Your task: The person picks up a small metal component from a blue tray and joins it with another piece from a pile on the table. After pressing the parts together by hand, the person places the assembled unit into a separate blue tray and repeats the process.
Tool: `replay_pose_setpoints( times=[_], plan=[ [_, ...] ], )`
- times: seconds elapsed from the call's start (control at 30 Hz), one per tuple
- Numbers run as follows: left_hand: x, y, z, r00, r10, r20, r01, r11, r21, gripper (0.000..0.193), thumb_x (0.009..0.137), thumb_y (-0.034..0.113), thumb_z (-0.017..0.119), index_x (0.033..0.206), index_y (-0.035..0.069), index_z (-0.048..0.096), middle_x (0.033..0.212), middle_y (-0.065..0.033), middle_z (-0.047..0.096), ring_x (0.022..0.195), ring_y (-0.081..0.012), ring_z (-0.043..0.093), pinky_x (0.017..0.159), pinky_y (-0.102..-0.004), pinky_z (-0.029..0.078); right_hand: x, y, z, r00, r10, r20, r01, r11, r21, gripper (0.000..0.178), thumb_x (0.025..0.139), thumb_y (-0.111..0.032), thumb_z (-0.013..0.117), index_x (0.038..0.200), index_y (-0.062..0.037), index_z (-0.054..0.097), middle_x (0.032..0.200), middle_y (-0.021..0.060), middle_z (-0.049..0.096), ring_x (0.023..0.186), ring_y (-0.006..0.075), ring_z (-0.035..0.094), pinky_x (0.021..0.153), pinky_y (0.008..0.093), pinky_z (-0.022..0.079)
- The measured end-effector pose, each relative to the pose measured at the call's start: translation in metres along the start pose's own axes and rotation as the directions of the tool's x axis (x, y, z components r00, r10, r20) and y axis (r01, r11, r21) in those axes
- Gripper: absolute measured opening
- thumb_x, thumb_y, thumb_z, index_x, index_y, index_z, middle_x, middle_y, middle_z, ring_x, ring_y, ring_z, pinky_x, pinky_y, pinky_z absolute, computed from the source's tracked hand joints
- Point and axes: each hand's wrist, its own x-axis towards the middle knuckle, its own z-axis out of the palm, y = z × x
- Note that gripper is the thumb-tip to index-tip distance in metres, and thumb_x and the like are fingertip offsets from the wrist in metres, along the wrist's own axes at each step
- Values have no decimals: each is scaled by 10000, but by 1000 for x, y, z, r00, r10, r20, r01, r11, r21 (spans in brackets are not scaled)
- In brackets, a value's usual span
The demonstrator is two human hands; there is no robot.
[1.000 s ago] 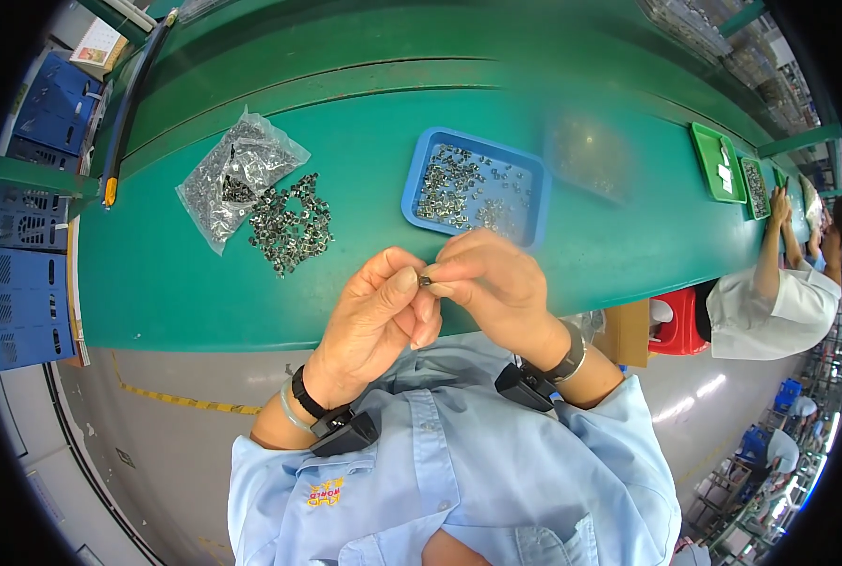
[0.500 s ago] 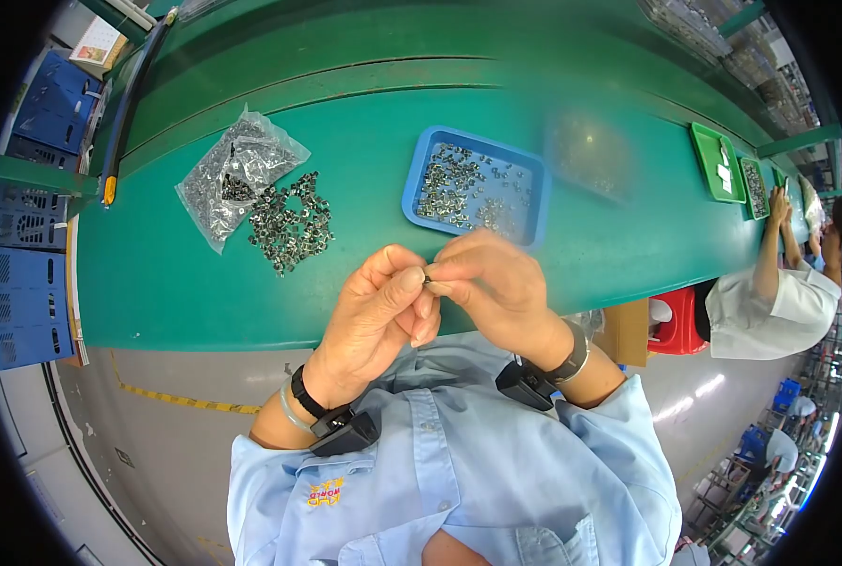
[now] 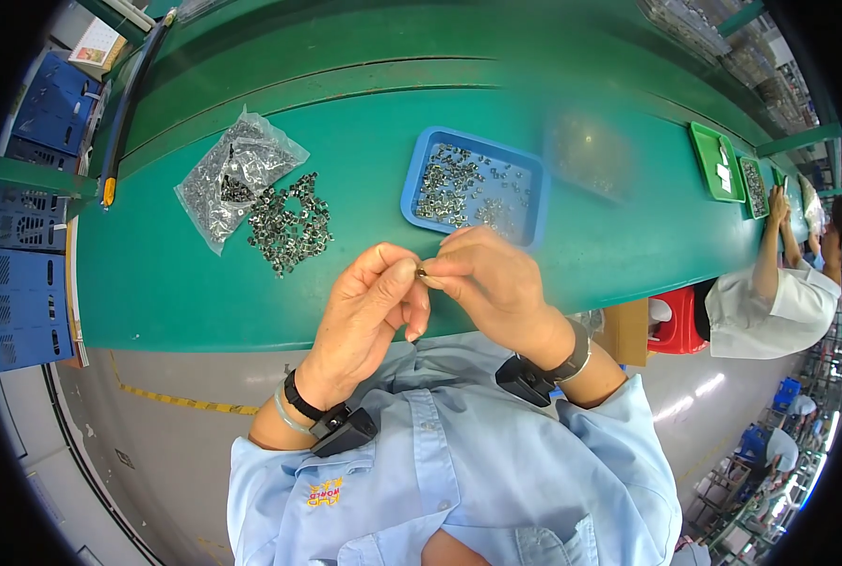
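Note:
My left hand and my right hand meet above the near edge of the green table, fingertips touching. Between them they pinch a tiny dark metal part, mostly covered by thumbs and fingers. Just beyond my right hand lies a blue tray with small shiny metal parts scattered in it. Left of my hands, a loose heap of small black and silver metal parts rests on the table, beside a clear plastic bag filled with similar parts.
The green table runs across, with a raised ledge behind. A green tray stands at the far right, near a co-worker in a white top. Blue crates are stacked at left. A red stool and cardboard box stand right.
Both hands have shifted slightly left, and the pinched part has come a little more into sight between the fingertips. The trays, bag and heap have stayed put.

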Motion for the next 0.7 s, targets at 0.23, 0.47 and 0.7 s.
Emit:
replay_pose_setpoints(
  times=[0.23, 0.47, 0.7],
  plan=[
    [0, 1, -1, 1000, 2, -24, 0, 997, 83, 151, 917, 189, 554, 913, 38, 539, 686, -35, 556, 555, -106, 519, 476, -229, 397, 2, -3, -2, 999, -28, 21, 30, 993, -113, 190, 711, -23, 710, 872, -61, 617, 824, 62, 603, 790, 255, 585, 667, 335, 480],
    [-1, 3, -4, 999, -50, -15, 51, 996, 75, 156, 907, 192, 569, 895, 38, 550, 669, -37, 560, 559, -103, 521, 482, -223, 397, 1, -4, -4, 999, 15, 30, -13, 998, -58, 192, 716, -22, 705, 882, -58, 615, 821, 63, 606, 769, 238, 589, 647, 324, 481],
    [1, -3, -5, 1000, 5, 0, -5, 999, 33, 156, 907, 200, 570, 901, 46, 550, 667, -38, 565, 567, -106, 523, 495, -222, 401, -1, -6, -1, 999, 44, 1, -44, 999, -8, 197, 716, -21, 705, 887, -54, 614, 822, 65, 609, 757, 232, 591, 636, 318, 481]
  ],
)
